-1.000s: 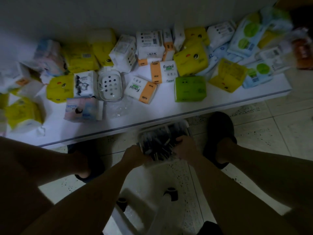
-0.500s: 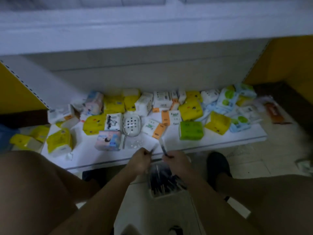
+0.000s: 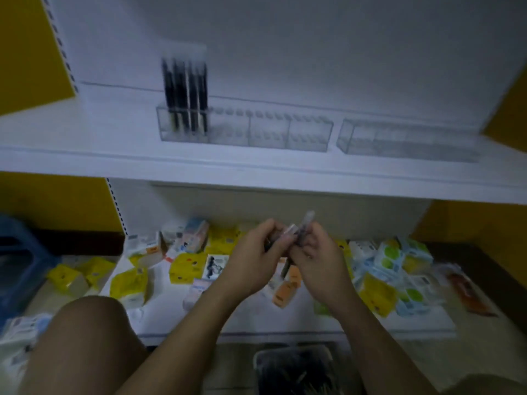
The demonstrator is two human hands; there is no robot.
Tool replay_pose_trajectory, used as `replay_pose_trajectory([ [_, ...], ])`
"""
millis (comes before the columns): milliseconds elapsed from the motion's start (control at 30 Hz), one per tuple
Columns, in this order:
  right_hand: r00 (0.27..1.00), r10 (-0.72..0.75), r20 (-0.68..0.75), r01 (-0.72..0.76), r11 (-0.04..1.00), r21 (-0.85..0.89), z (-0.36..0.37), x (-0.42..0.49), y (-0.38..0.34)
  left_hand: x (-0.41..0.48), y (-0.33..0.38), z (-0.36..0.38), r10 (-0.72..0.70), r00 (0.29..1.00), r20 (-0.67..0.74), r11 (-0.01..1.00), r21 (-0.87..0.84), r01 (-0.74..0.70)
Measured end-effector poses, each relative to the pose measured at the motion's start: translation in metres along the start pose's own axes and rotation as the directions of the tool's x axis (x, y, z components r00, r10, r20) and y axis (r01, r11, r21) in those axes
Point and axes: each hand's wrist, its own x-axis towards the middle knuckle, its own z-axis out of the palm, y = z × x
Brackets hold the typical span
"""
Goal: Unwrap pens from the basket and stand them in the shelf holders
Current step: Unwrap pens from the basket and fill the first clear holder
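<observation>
Both hands meet in mid-air in front of the shelf unit. My left hand (image 3: 256, 258) pinches one end of a wrapped pen (image 3: 299, 232) and my right hand (image 3: 316, 258) grips the other end, its clear wrapper tip sticking up. On the upper shelf (image 3: 85, 155) stands a clear pen holder (image 3: 245, 129) with several black pens (image 3: 185, 89) upright in its left section. A second clear holder (image 3: 407, 141) sits to its right. The basket (image 3: 293, 369) with dark wrapped pens lies on the floor below my arms.
The bottom shelf (image 3: 256, 323) is strewn with tissue packs (image 3: 131, 283) in yellow, white, orange and blue-green. A blue crate (image 3: 20, 263) stands at the left. My knee (image 3: 85, 337) fills the lower left. Yellow side panels flank the shelf unit.
The view has tilted up from the floor to the upper shelf. Both hands left the basket and rose with a wrapped pen held between them.
</observation>
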Motion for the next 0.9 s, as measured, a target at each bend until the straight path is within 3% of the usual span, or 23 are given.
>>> replay_pose_trajectory([
  [200,0.989,-0.138,-0.049,0.140,0.988,0.057,0.005,0.020,-0.075,0.011,0.054,-0.059,0.137,0.978,-0.159,0.990,0.051,-0.131],
  [433,0.975,-0.210,-0.070,0.218,0.967,0.130,0.008,0.045,-0.142,0.033,0.096,-0.108,0.178,0.966,-0.187,0.984,0.036,-0.174],
  [700,0.934,-0.345,-0.089,0.337,0.937,-0.093,0.010,0.089,-0.192,0.074,0.136,-0.154,0.298,0.927,-0.227,0.945,0.208,-0.253],
  [900,0.918,-0.384,-0.095,0.384,0.923,-0.024,0.013,0.144,-0.216,0.123,0.162,-0.184,0.392,0.865,-0.313,0.897,0.337,-0.285],
])
